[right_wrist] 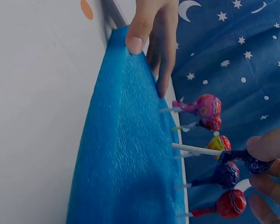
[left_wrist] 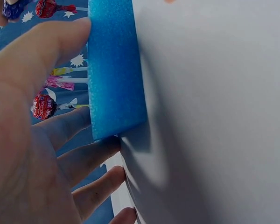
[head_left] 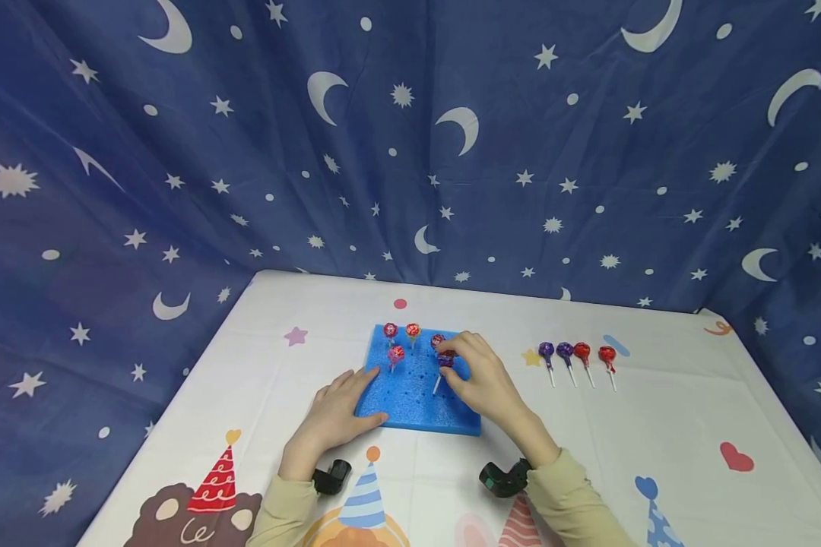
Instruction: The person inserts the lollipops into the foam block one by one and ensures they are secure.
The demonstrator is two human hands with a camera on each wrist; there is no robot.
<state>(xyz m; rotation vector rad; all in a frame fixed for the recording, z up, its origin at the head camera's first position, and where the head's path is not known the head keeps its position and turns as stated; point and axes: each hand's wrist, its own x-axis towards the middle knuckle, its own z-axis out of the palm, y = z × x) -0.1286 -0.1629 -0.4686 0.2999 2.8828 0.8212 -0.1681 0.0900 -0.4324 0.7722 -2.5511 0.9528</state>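
Note:
My right hand pinches a lollipop in a dark purple wrapper by its candy head. Its white stick points at the blue foam block; I cannot tell whether the tip touches it. Against the block's left side rests my left hand, thumb at the front edge and fingers spread. Several lollipops stand in the foam: a pink one, a yellow and red one, a red one at the back left, another red one and a dark blue one.
Right of the block, two purple lollipops and two red lollipops lie in a row on the white printed tablecloth. A dark blue curtain with moons and stars hangs behind the table.

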